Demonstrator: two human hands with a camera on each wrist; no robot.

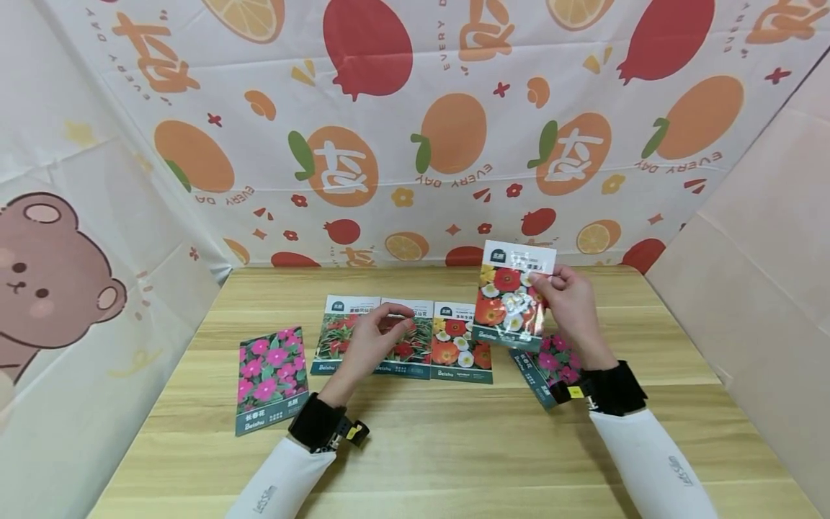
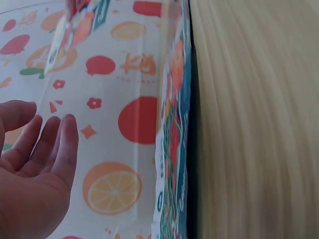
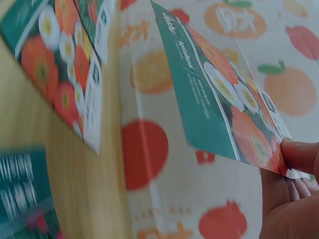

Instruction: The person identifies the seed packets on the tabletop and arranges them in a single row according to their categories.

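Wooden table (image 1: pixel 428 447), fruit-print backdrop cloth (image 1: pixel 415 130), pink-flower seed packet (image 1: pixel 269 378) lying at left, row of three packets (image 1: pixel 402 339) mid-table, poppy seed packet (image 1: pixel 512 295) lifted above the table and pinched by right hand (image 1: pixel 570 310), left hand (image 1: pixel 369 342) relaxed, fingers loose over the row, holding nothing.

The brand word "Beishu" can be read on the teal bottom band of the seed packet (image 1: pixel 462 342) lying on the bench between the two hands, and again on the pink-flowered packet (image 1: pixel 271 378) lying well to the left of the left hand (image 1: pixel 369 339). The backdrop cloth (image 1: pixel 415 130) hanging beyond both hands carries the words "EVERY DAY", printed upside down beneath its orange fruits. The small print on the packet (image 1: pixel 512 297) held by the right hand (image 1: pixel 570 306) is too fine to read.
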